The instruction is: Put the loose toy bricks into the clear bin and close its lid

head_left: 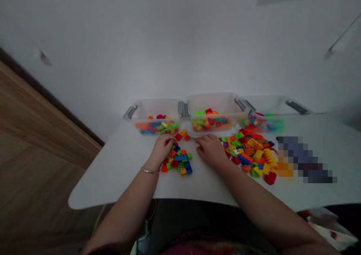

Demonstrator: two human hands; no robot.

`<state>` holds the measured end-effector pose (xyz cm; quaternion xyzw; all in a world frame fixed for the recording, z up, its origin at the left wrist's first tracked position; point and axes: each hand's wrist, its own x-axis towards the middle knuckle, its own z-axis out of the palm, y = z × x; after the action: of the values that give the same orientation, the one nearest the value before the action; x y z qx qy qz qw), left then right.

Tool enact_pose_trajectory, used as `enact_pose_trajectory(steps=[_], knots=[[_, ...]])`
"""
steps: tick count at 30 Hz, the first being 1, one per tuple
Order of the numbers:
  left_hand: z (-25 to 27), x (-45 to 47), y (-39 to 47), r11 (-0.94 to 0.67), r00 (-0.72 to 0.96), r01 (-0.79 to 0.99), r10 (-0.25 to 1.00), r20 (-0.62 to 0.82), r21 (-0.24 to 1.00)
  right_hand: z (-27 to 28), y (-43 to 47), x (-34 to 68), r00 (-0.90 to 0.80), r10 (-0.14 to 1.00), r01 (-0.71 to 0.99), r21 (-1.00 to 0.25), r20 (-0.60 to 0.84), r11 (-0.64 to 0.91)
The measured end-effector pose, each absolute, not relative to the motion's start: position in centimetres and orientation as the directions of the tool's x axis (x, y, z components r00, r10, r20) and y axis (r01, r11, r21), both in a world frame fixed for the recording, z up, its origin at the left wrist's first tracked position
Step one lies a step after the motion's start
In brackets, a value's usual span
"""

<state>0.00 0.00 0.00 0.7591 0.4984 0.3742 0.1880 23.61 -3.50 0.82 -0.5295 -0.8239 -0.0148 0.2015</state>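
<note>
My left hand (163, 148) is at the left edge of a small group of toy bricks (180, 158) in red, orange, green, blue and yellow. Its fingers are curled together, and a bit of red shows at the fingertips, too blurred to name. To the right of that group, my right hand (211, 149) rests low over the table, fingers loosely bent and thumb a little apart; nothing shows between them. Between and beyond the hands lie a red brick (178, 137), a yellow brick (183, 132) and an orange brick (187, 137).
Three clear bins with grey handles stand along the wall: a left bin (158, 108), a middle bin (214, 102) and a right bin (270, 103), all holding bricks. A large brick heap (252, 153) spreads beside my right forearm. A pixelated dark object (306, 159) lies farther right.
</note>
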Motion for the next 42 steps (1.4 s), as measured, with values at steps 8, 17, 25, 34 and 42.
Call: enact_pose_trajectory(steps=[8,17,25,34,42], knots=[[0.3,0.0,-0.2,-0.404,0.195,0.650,0.907,0.372,0.644,1.4,-3.4,24.1,-0.277,0.759,0.788,-0.313,0.590,0.530],[0.3,0.0,-0.1,-0.394,0.194,0.661,0.912,0.362,0.639,8.2,0.3,28.9,0.299,0.468,0.692,-0.526,0.832,0.494],[-0.4,-0.2,0.1,-0.360,0.160,0.646,0.926,0.342,0.673,10.7,6.6,31.9,0.321,0.747,0.670,-0.697,0.582,0.255],[-0.1,-0.2,-0.3,-0.346,0.126,0.599,0.931,0.342,0.722,10.8,6.4,31.0,0.223,0.934,0.898,-0.432,0.280,-0.085],[0.2,-0.3,-0.3,-0.392,0.195,0.584,0.918,0.345,0.711,10.5,6.0,31.2,0.153,0.851,0.873,-0.472,0.501,0.121]])
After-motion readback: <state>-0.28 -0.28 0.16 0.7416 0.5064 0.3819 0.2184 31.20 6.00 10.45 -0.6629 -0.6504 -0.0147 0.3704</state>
